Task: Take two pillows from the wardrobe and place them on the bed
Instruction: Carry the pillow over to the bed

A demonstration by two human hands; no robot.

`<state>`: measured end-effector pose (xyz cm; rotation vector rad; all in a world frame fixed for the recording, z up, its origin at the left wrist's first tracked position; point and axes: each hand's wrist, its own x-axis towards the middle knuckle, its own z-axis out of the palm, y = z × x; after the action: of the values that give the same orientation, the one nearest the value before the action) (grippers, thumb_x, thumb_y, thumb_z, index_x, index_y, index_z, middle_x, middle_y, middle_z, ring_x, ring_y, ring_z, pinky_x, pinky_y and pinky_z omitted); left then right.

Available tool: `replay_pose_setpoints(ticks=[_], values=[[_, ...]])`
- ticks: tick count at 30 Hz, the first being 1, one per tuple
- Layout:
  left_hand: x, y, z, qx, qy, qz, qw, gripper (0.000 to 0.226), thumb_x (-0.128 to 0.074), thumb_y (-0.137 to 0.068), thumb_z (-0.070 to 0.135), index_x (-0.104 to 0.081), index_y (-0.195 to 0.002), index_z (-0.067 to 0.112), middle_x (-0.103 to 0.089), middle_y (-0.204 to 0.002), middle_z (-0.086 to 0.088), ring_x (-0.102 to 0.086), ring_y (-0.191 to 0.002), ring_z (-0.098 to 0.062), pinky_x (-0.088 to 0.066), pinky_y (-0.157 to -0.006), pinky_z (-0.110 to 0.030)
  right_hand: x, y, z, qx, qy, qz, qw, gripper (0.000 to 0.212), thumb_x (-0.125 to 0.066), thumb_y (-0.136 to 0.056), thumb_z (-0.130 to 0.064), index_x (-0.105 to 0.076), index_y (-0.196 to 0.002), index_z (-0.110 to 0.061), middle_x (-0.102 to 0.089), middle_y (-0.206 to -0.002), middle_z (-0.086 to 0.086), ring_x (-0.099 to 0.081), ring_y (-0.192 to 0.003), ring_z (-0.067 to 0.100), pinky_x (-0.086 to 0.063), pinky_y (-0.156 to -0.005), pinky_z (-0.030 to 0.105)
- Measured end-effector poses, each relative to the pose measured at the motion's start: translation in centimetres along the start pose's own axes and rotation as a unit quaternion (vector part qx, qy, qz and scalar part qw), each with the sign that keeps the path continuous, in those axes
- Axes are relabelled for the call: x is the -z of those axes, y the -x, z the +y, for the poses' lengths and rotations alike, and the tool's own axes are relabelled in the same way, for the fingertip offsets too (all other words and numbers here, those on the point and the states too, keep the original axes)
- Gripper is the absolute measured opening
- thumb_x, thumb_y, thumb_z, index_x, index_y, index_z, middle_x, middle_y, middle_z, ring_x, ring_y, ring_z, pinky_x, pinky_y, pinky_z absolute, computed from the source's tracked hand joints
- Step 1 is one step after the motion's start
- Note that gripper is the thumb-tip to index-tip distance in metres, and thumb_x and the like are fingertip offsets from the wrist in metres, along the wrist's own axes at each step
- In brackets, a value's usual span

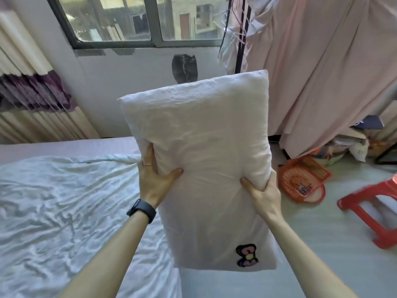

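Observation:
I hold a pale pink pillow point(202, 147) upright in the air in front of me, above the bed's right edge. A small pink bow patch marks its lower right corner. My left hand point(154, 179) grips its left side and my right hand point(263, 194) pinches its right side. The bed point(53, 211) lies to the left and below, covered with a rumpled white quilt. A fabric wardrobe with a pink cover point(326, 72) stands at the upper right. No second pillow is in view.
An orange plastic basket point(305, 179) lies on the floor at the right, with a red plastic stool point(373, 214) beside it. Clutter sits at the wardrobe's foot. A window and wall stand ahead, and curtains hang at the far left.

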<state>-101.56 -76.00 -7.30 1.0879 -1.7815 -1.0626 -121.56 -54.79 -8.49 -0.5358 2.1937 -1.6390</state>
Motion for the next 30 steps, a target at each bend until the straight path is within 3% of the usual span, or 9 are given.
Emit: replay_pose_setpoints(ticks=[3, 6, 9, 14, 18, 23, 26, 28, 30], values=[[-1.1, -6.3, 0.0, 0.004, -0.009, 0.026, 1.0, 0.117, -0.093, -0.063, 0.034, -0.018, -0.149, 0.059, -0.043, -0.131, -0.002, -0.049, -0.116, -0.015, -0.044, -0.1, -0.033, -3.6, -6.5, -1.9, 0.011, 0.002, -0.02, 1.0, 0.06, -0.083, -0.081, -0.034, -0.043, -0.125, -0.039, -0.062, -0.103, -0.017, -0.059, -0.094, 0.013, -0.043, -0.078, 0.026], [-2.5, -13.4, -0.8, -0.007, -0.014, 0.046, 0.999, 0.117, -0.094, -0.059, 0.038, -0.021, -0.149, 0.057, -0.049, -0.132, -0.002, -0.052, -0.122, -0.02, -0.049, -0.102, -0.041, -7.2, -13.8, -3.3, 0.024, 0.0, -0.042, 0.999, 0.066, -0.083, -0.081, -0.035, -0.044, -0.133, -0.033, -0.064, -0.11, -0.01, -0.06, -0.1, 0.018, -0.043, -0.083, 0.03], [-4.1, -20.9, -1.7, -0.01, -0.028, 0.072, 0.997, 0.119, -0.094, -0.054, 0.044, -0.024, -0.15, 0.053, -0.054, -0.133, 0.0, -0.055, -0.123, -0.019, -0.051, -0.102, -0.044, -10.9, -21.8, -4.7, 0.041, -0.002, -0.067, 0.997, 0.057, -0.082, -0.081, -0.036, -0.044, -0.124, -0.037, -0.065, -0.108, -0.012, -0.062, -0.101, 0.02, -0.046, -0.085, 0.033], [-6.0, -33.5, -0.1, -0.023, -0.026, 0.152, 0.988, 0.117, -0.094, -0.056, 0.041, -0.026, -0.151, 0.048, -0.052, -0.141, 0.006, -0.054, -0.127, -0.012, -0.049, -0.105, -0.039, -18.2, -35.7, -9.6, 0.085, -0.011, -0.116, 0.99, 0.057, -0.081, -0.082, -0.04, -0.045, -0.125, -0.032, -0.065, -0.108, -0.01, -0.062, -0.102, 0.021, -0.049, -0.085, 0.035], [-4.7, -42.6, 1.3, -0.039, -0.035, 0.233, 0.971, 0.113, -0.093, -0.058, 0.042, -0.028, -0.151, 0.047, -0.052, -0.14, 0.001, -0.054, -0.127, -0.015, -0.048, -0.106, -0.042, -25.1, -44.8, -15.8, 0.131, -0.032, -0.176, 0.975, 0.057, -0.08, -0.083, -0.042, -0.043, -0.126, -0.037, -0.063, -0.109, -0.015, -0.062, -0.1, 0.014, -0.046, -0.082, 0.029], [-1.8, -52.2, 1.3, -0.074, -0.069, 0.335, 0.937, 0.115, -0.093, -0.059, 0.037, -0.028, -0.154, 0.031, -0.047, -0.145, -0.002, -0.046, -0.136, -0.016, -0.04, -0.113, -0.041, -35.5, -53.1, -22.2, 0.188, -0.05, -0.225, 0.955, 0.055, -0.079, -0.084, -0.036, -0.042, -0.124, -0.036, -0.063, -0.106, -0.015, -0.063, -0.098, 0.015, -0.049, -0.081, 0.032], [0.0, -58.2, 0.3, -0.093, -0.07, 0.358, 0.926, 0.115, -0.092, -0.064, 0.03, -0.022, -0.156, 0.021, -0.036, -0.151, 0.001, -0.035, -0.141, -0.008, -0.03, -0.119, -0.029, -42.5, -57.6, -25.0, 0.207, -0.066, -0.242, 0.946, 0.058, -0.076, -0.086, -0.033, -0.041, -0.132, -0.03, -0.064, -0.105, -0.013, -0.063, -0.095, 0.007, -0.049, -0.075, 0.027], [1.5, -62.3, -0.6, -0.101, -0.075, 0.377, 0.917, 0.115, -0.091, -0.067, 0.025, -0.019, -0.156, 0.018, -0.031, -0.153, 0.001, -0.031, -0.141, -0.005, -0.025, -0.115, -0.012, -47.5, -60.3, -26.7, 0.217, -0.075, -0.256, 0.939, 0.058, -0.075, -0.087, -0.031, -0.041, -0.134, -0.028, -0.062, -0.103, -0.014, -0.061, -0.092, 0.001, -0.049, -0.071, 0.023], [3.2, -66.7, -1.9, -0.105, -0.081, 0.392, 0.91, 0.114, -0.091, -0.067, 0.023, -0.019, -0.156, 0.016, -0.031, -0.154, 0.0, -0.03, -0.14, -0.005, -0.022, -0.11, -0.005, -52.7, -62.9, -28.2, 0.22, -0.082, -0.271, 0.933, 0.057, -0.074, -0.088, -0.029, -0.04, -0.134, -0.025, -0.061, -0.101, -0.016, -0.06, -0.092, 0.001, -0.047, -0.068, 0.02]])
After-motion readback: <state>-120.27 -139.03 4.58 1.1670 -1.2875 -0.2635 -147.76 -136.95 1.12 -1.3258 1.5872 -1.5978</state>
